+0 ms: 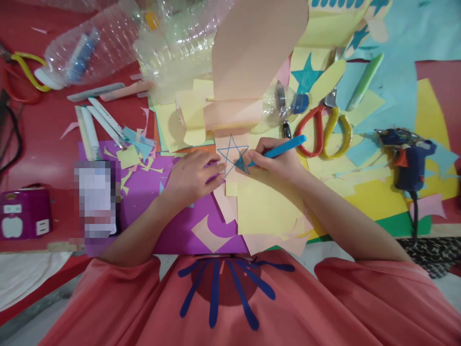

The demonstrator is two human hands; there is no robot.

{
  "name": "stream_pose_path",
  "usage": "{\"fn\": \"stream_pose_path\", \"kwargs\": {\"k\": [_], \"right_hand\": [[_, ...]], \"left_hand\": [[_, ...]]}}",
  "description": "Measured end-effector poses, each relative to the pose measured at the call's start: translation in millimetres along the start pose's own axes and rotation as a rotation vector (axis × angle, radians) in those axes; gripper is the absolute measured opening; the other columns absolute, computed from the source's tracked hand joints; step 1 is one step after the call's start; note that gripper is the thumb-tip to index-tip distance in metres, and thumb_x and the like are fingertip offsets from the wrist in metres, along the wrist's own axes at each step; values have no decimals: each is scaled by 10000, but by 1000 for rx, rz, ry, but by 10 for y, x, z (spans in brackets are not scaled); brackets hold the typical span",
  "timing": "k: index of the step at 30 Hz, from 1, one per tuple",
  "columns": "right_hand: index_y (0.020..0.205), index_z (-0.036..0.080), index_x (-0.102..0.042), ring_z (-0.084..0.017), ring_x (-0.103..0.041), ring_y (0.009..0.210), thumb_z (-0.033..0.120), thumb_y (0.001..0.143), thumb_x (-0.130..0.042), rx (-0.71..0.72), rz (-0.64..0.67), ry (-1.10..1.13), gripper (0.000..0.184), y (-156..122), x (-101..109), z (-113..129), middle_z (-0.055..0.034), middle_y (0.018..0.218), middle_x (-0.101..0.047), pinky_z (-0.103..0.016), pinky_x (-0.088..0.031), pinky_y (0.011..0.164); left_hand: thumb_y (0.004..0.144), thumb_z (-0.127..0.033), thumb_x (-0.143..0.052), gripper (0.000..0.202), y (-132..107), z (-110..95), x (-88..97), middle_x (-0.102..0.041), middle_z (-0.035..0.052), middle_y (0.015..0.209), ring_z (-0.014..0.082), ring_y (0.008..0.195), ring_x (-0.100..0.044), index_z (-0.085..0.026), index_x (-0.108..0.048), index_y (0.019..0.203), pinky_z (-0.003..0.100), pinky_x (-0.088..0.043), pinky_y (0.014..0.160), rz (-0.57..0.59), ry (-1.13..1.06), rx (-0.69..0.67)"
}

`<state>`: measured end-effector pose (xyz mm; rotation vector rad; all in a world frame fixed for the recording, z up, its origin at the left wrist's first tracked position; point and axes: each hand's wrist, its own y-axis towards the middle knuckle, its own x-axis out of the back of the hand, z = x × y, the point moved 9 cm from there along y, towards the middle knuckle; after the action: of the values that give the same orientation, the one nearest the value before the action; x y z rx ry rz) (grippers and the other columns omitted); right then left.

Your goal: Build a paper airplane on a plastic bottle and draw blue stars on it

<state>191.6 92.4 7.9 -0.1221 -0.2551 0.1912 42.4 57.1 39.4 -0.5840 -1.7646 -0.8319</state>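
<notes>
A blue marker (288,146) is gripped in my right hand (275,161), its tip down on a peach paper piece (221,139). On that paper is a star outline (231,153) in blue lines; its lower right point is coloured in and the rest shows bare paper. My left hand (194,175) lies with fingers stretched flat, fingertips on the paper's left edge. Pale yellow paper (268,204) spreads beneath, over a purple sheet (171,226).
Red-and-yellow-handled scissors (338,137), a finished blue star (307,74) and a green cutter (365,81) lie right of my hands. A glue gun (410,163) is farther right. Clear plastic bottles (97,43) lie at the back left, with several pens (104,117) and a phone (95,197) nearer.
</notes>
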Motion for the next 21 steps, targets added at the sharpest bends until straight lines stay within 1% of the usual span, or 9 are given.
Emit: {"fn": "stream_pose_path", "kwargs": {"k": [4,8,11,13,15,18,21], "right_hand": [[512,207,-398,-66,-333,495,287,785,-636,31,25,-9,371,10,-21,2,53,489,-391,-240,-319,490],[509,207,-391,-67,-344,505,302,771,-644,29,-13,-9,376,-6,-39,9,54,490,-388,-231,-358,488],[517,211,-392,-70,-354,508,313,752,-652,-37,-18,58,365,-31,-82,-19,58,492,-377,-235,-412,493],[527,214,-380,-75,-372,518,329,746,-662,-103,-4,113,375,-48,-118,-60,55,504,-385,-248,-454,512],[533,214,-379,-82,-401,534,344,744,-673,-144,4,120,384,-58,-133,-96,49,519,-398,-256,-468,531],[531,207,-391,-83,-418,555,337,756,-668,-115,-10,30,380,-52,-110,-118,44,529,-403,-251,-423,544],[530,205,-351,-71,-355,550,296,769,-646,-47,-11,-39,391,-44,-98,-121,55,526,-367,-252,-343,530]], "left_hand": [[986,-310,-499,242,8,-13,30,-714,45,953,186,842,-655,-193,-708,949,321,-545,733,-43,-2,-14],[984,-306,-478,261,3,14,-26,-707,60,964,208,852,-649,-195,-713,961,339,-533,733,-4,-22,22],[977,-290,-484,252,-3,27,-48,-701,64,977,208,871,-641,-197,-718,975,340,-525,754,24,-30,46],[974,-288,-496,244,-3,19,-37,-701,62,980,205,870,-637,-194,-721,977,335,-522,765,21,-28,43],[975,-281,-498,243,-1,13,-26,-699,65,982,203,875,-635,-188,-722,979,333,-520,777,15,-33,39],[978,-273,-489,253,0,10,-29,-700,70,985,203,882,-637,-183,-726,979,332,-520,782,19,-35,38],[978,-281,-488,255,-3,9,-30,-704,64,976,204,871,-643,-190,-726,972,330,-526,766,10,-13,34]]}}
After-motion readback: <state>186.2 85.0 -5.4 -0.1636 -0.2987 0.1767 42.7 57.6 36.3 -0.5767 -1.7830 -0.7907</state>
